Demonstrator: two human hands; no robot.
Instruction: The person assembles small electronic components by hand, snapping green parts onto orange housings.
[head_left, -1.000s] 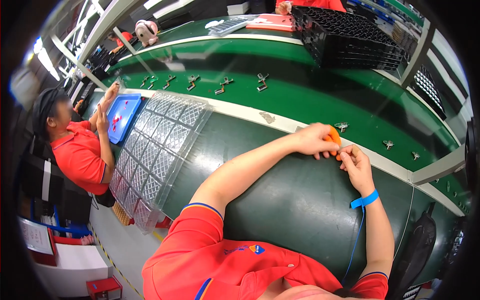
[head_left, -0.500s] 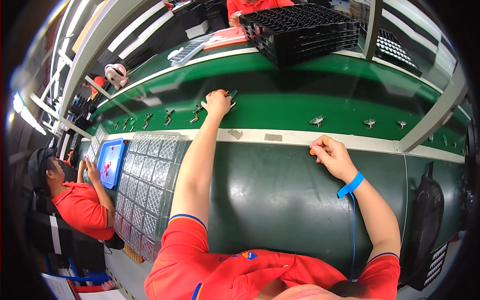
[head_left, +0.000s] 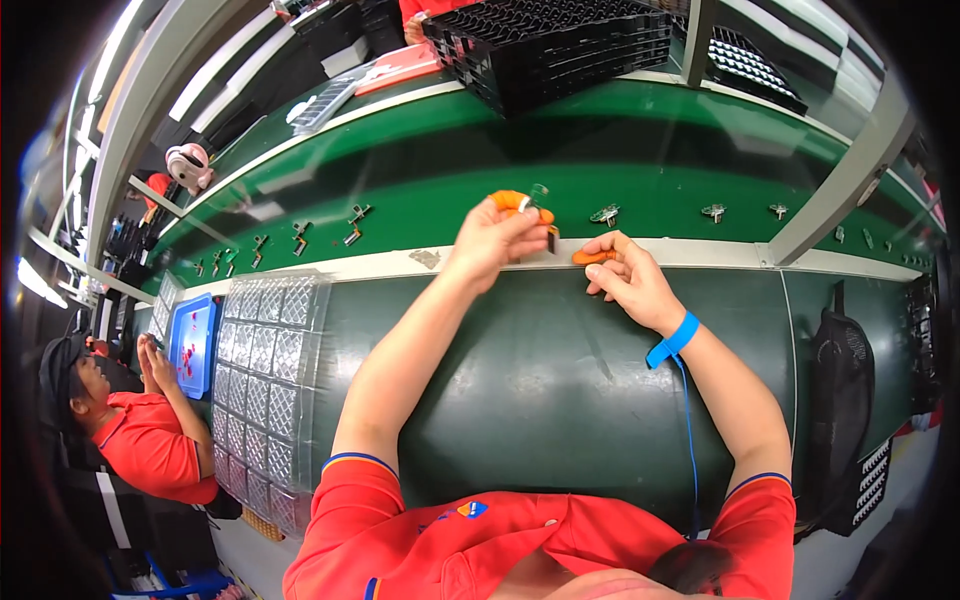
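Observation:
Between the fingertips of my left hand [head_left: 488,238] is a small electronic part [head_left: 552,238] with a dark end and an orange-brown strip. A clear piece [head_left: 539,194] sticks up beside it. Orange finger covers show on both hands. Just to the right, my right hand [head_left: 632,283] hovers over the pale belt edge [head_left: 665,250], its index finger stretched toward the part and its other fingers bent. Nothing shows in it. A blue wrist strap [head_left: 673,340] with a cord circles my right wrist. Similar small parts [head_left: 358,225] lie on the green belt [head_left: 430,205] to the left.
Small clear-and-silver pieces [head_left: 605,214] lie along the belt's right side. Stacked black trays [head_left: 560,60] stand beyond it. At left are a clear compartment tray [head_left: 265,370], a blue tray [head_left: 207,335] of red bits and a seated co-worker [head_left: 150,430]. A metal post [head_left: 845,190] rises at right.
My left hand has lifted a part off the belt and brought it nearer, toward my right hand. The right hand has moved forward and stretched its index finger. The view has swung right.

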